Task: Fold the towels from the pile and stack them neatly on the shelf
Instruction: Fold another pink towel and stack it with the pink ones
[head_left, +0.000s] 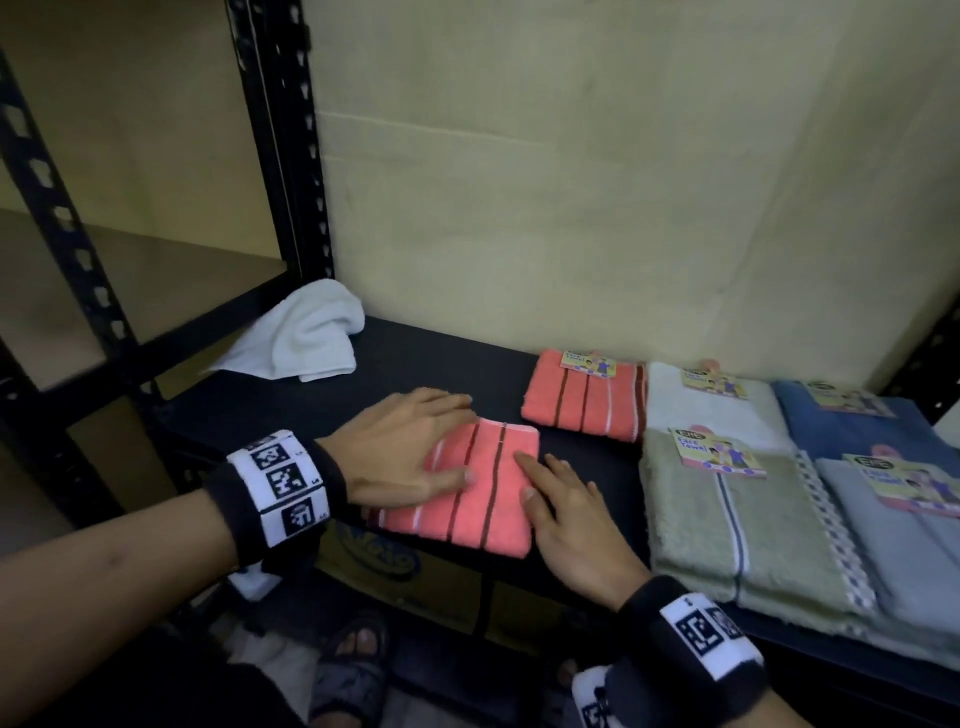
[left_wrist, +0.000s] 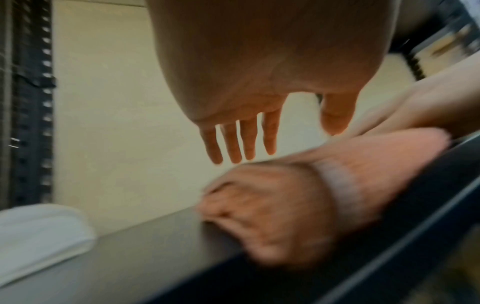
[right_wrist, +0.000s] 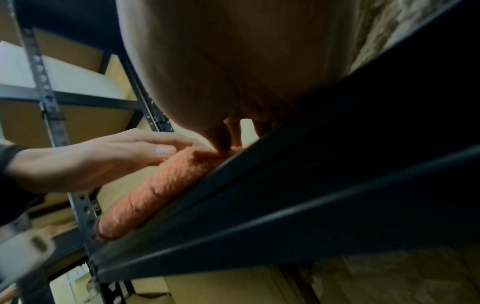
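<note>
Head view shows a fluffy coral striped towel, folded into a thick square, lying at the front edge of the flat black shelf, both hands flat on it: left hand and right hand, fingers straight. A crumpled white towel lies behind; tagged folded towels crowd the right.

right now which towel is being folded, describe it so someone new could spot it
On the black shelf, look at the front edge, left of the row of labelled towels. The coral striped towel lies there under both hands, the left hand flat on its left side and the right hand on its right edge. Unlike the other coral towel behind it, it carries no paper label.
</note>
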